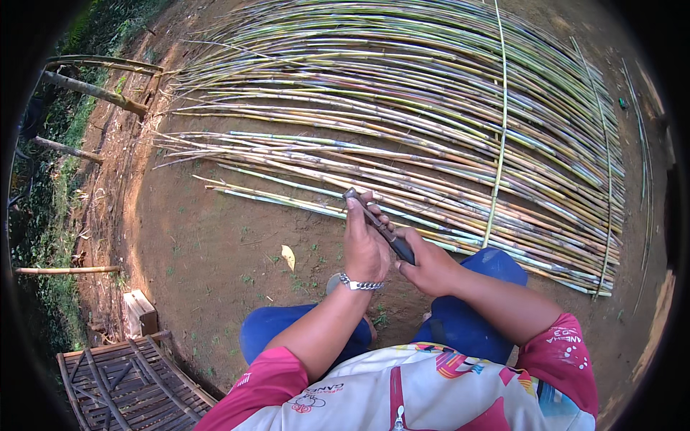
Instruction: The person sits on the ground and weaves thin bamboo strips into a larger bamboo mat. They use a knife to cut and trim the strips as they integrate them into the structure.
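Observation:
A short dark tool with a black grip [399, 246] lies slantwise between my hands, above my bent knees. My left hand [366, 248] is closed round its upper part, the thumb lying along it near the blunt, brownish-grey end. My right hand [430, 267] is closed round the black grip at the lower end. The palms and fingers cover much of the tool, so I cannot tell its exact kind. Just beyond my hands, long thin bamboo poles [410, 172] lie side by side on the ground, crossed by a pale pole [501, 144].
A slatted bamboo bench [129, 388] stands at the lower left, beside a wooden block [139, 313]. Wooden posts [97, 90] and greenery line the left edge. A dry leaf [288, 256] rests on the bare soil. Another crossing pole [607, 165] is at the right.

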### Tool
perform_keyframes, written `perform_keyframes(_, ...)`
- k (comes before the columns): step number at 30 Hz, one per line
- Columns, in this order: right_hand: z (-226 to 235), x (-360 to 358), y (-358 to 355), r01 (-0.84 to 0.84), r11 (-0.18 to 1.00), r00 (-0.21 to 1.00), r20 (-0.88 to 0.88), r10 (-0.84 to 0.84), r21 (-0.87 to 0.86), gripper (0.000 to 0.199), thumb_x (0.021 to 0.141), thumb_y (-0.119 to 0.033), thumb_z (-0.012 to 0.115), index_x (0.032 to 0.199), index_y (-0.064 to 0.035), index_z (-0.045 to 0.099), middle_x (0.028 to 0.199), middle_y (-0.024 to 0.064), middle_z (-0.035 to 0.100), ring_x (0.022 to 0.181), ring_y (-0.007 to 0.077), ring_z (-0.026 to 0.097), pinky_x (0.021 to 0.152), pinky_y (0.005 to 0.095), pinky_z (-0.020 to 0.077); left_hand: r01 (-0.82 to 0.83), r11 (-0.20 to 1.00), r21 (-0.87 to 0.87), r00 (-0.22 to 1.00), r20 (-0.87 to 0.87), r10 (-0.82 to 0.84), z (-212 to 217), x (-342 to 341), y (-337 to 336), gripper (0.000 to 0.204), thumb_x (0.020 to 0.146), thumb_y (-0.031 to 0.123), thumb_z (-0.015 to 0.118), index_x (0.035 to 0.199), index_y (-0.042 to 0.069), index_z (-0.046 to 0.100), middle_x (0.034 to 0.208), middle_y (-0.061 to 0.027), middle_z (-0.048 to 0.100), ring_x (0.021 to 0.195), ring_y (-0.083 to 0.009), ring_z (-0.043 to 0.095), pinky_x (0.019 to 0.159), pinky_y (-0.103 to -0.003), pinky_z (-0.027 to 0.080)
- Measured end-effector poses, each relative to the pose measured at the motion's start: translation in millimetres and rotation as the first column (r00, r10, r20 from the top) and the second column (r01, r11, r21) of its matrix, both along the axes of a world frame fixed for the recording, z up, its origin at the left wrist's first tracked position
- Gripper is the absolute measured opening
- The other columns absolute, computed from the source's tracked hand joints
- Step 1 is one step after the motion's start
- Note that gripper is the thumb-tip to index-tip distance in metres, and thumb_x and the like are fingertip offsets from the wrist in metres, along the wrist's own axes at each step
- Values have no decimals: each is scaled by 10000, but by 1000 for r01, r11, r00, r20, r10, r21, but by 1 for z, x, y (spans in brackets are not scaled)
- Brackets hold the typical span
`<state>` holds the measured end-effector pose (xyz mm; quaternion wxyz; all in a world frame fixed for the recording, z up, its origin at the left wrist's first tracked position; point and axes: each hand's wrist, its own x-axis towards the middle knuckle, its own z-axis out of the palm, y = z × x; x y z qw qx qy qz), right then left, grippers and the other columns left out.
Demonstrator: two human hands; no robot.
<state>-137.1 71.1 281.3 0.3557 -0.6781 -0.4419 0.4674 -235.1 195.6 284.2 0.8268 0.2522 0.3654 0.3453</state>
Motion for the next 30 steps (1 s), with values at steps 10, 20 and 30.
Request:
perform_keyframes(10,-2,59,-27,329,935,828,-517,-219,130,413,1009,-162,606,1378,-32,476,938,43,642,837,107,647,704,305,550,-77,994,74,949,-302,96,-61,-56,27,311,1114,305,481,1234,57,625,911,31,552,808,-109,497,772,-304,454)
perform_keyframes(20,-233,147,-182,762,420,539,124,-833,-492,348,982,-112,593,1304,-18,497,953,209,702,766,280,719,602,438,565,76,996,49,948,-313,-57,-59,-73,19,310,1116,294,481,1226,41,623,907,18,565,788,-104,524,754,-295,484)
perform_keyframes(30,-267,123,-169,877,470,467,415,-781,-103,382,965,-167,578,1308,-3,540,1012,246,685,869,380,661,794,481,524,146,987,71,941,-319,-116,-68,-78,17,299,1106,302,509,1202,44,626,895,15,568,774,-108,541,731,-298,494)
